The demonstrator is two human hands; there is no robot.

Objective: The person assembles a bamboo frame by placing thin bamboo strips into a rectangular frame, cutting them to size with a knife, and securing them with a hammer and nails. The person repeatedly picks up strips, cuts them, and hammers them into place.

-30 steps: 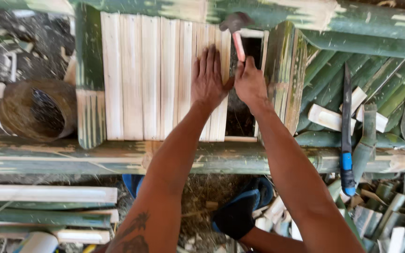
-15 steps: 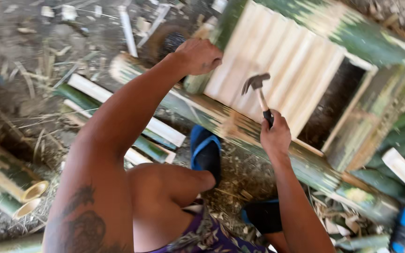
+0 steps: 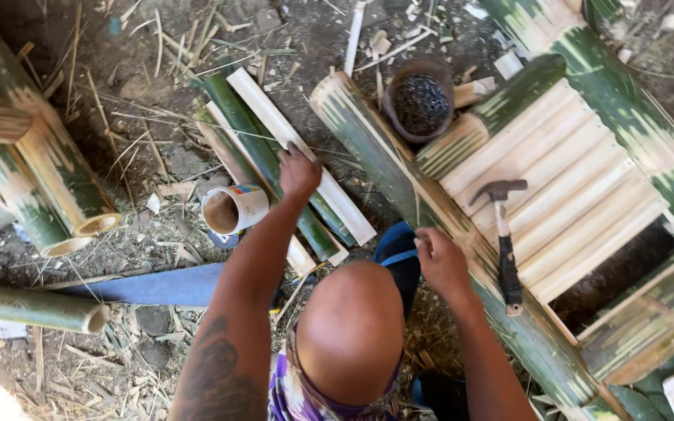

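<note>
as left hand (image 3: 299,173) touches slats (image 3: 306,175), hammer (image 3: 502,242) nearby

The left arm stretches forward and slightly left, forearm nearly straight, its hand (image 3: 299,170) palm-down with fingers curled (a tattoo shows near the shoulder). The right arm bends at the elbow, its hand (image 3: 440,261) loosely closed, knuckles up, holding nothing, close to the knee.

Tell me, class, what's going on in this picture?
A person crouches on littered ground beside a bamboo frame partly covered with slats. The left hand reaches onto a pile of split bamboo strips on the ground. The right hand rests empty by the frame. A hammer lies on the slats, and a bowl of nails sits beside the frame.
</note>
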